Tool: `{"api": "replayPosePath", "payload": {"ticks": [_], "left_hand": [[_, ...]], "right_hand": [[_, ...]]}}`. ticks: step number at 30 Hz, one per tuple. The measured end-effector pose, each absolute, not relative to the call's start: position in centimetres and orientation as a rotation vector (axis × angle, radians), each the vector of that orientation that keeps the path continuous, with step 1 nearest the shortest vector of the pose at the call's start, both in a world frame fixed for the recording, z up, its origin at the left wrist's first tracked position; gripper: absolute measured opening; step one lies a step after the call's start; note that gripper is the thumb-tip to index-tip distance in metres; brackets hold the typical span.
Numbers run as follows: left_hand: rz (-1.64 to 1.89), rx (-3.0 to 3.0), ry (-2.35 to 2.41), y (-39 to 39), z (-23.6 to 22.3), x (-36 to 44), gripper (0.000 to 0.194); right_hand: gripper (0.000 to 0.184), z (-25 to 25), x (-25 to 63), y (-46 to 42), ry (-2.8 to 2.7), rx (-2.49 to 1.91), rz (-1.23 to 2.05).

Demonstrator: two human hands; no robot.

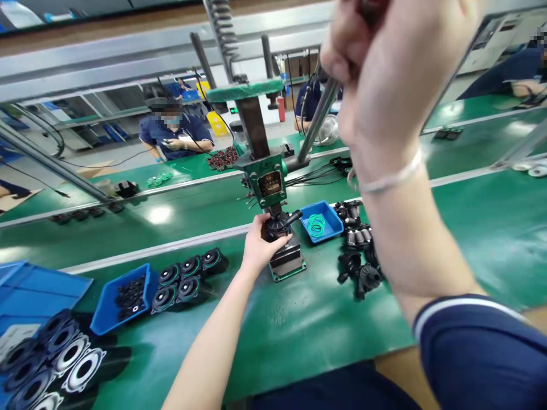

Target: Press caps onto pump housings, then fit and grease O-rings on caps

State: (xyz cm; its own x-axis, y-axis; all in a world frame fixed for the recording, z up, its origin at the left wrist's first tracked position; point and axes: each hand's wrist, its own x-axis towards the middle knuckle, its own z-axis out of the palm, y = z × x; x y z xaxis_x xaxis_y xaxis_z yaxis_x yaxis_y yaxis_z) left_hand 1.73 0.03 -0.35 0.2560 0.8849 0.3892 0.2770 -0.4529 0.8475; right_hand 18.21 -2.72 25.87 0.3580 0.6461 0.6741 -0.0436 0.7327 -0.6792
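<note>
My right hand (384, 62) is raised high at the upper right, its fingers wrapped round the lever (318, 119) of a green arbor press (269, 182). Low at the press, my left hand (261, 245) grips a black plastic pump housing (278, 225) with a side spout, thumb in front and fingers behind. The housing sits on the press base (288, 267), directly under the ram. My fingers partly cover it. Right of the press stands a small blue tray (322, 236) with green rubber rings (316, 226) in it.
More black housings (361, 273) lie beside my right forearm. On the left are black round motor parts (188, 287), a blue bin (147, 290) of small black pieces, and larger round casings (85, 367). Co-workers (173, 134) sit across the green bench (299, 319).
</note>
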Motion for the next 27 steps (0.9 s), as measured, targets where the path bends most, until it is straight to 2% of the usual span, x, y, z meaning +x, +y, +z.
{"api": "replayPosePath", "payload": {"ticks": [3,8,11,14,16,18,21,24,27], "left_hand": [[1.176,1.858,1.048,-0.1,-0.3,1.7,0.063],[1.116,1.925,1.089,0.1,0.1,1.7,0.064],[1.118,1.96,1.077,-0.2,0.8,1.6,0.064],[1.147,2.005,1.053,-1.9,1.2,0.8,0.061],[1.199,2.066,0.972,-4.3,0.9,0.2,0.058],[1.24,2.147,0.829,-7.4,0.2,0.1,0.055],[1.208,2.277,0.67,-11.5,-0.9,1.2,0.046],[1.106,2.418,0.53,-12.7,-0.8,2.0,0.052],[1.095,2.507,0.702,-10.2,0.9,-0.5,0.065]], "right_hand": [[0.047,25.4,18.5,-2.6,-1.069,-0.591,0.132],[0.049,26.1,18.5,-2.2,-1.208,-0.725,-0.144],[0.057,25.7,19.2,-3.3,-1.304,-0.763,-0.248],[0.046,21.5,20.3,-5.9,-1.611,-0.975,-0.24],[0.069,16.2,20.5,-8.6,-1.932,-1.13,-0.271],[0.066,10.2,20.2,-11.9,-2.235,-1.121,-0.251],[0.066,3.8,19.6,-16.6,-2.288,-1.107,-0.344],[0.066,2.4,21.6,-19.0,-2.253,-1.167,-0.37],[0.064,3.3,28.6,-18.9,-2.006,-1.596,-0.465]]}}
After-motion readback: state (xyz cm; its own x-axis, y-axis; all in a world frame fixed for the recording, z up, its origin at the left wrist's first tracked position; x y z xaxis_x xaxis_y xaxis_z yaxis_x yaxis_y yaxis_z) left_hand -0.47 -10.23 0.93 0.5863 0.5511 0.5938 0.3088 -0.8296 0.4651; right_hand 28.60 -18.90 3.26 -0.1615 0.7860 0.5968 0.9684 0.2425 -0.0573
